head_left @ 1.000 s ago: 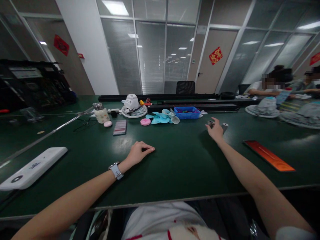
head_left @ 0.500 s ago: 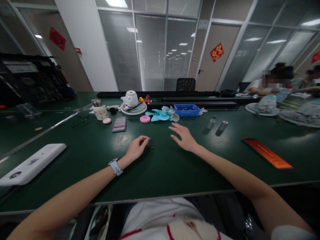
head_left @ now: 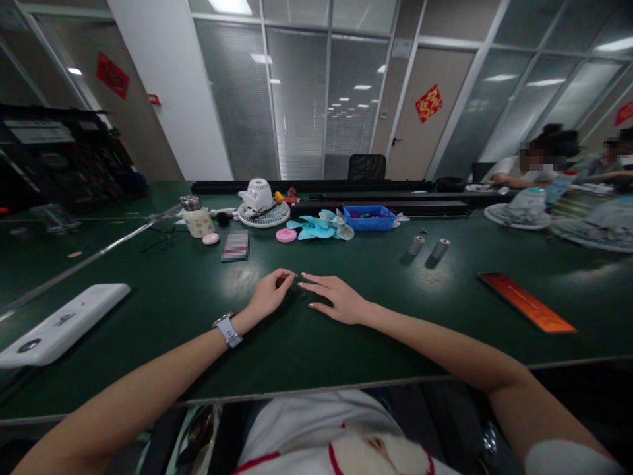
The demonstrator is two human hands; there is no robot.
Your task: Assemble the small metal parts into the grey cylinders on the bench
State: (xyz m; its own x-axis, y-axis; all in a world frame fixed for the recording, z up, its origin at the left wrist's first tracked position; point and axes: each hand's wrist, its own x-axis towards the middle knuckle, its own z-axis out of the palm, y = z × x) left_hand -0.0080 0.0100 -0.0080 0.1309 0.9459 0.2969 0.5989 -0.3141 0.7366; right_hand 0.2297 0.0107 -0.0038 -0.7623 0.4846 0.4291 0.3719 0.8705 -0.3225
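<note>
My left hand [head_left: 268, 294], with a watch on the wrist, rests on the green table [head_left: 376, 330], its fingers curled in and nothing visible in them. My right hand [head_left: 334, 298] lies just to its right, fingers stretched out flat and pointing left, the tips almost touching the left hand's fingers. A tiny dark thing that lay between the hands is hidden near the right fingertips. Two small metal cylinders [head_left: 427, 247] stand apart from both hands at the right.
A white fan guard [head_left: 264, 211], blue fan blades [head_left: 321, 228], a pink disc [head_left: 285, 235], a blue tray [head_left: 370, 218], a cup [head_left: 197, 221] and a card [head_left: 235, 245] lie further back. An orange strip [head_left: 527, 302] lies right, a white device [head_left: 59, 324] left. People sit far right.
My right hand let go of the metal cylinders and swept left across the table to lie beside my left hand. The left hand stayed put, its fingers curling slightly.
</note>
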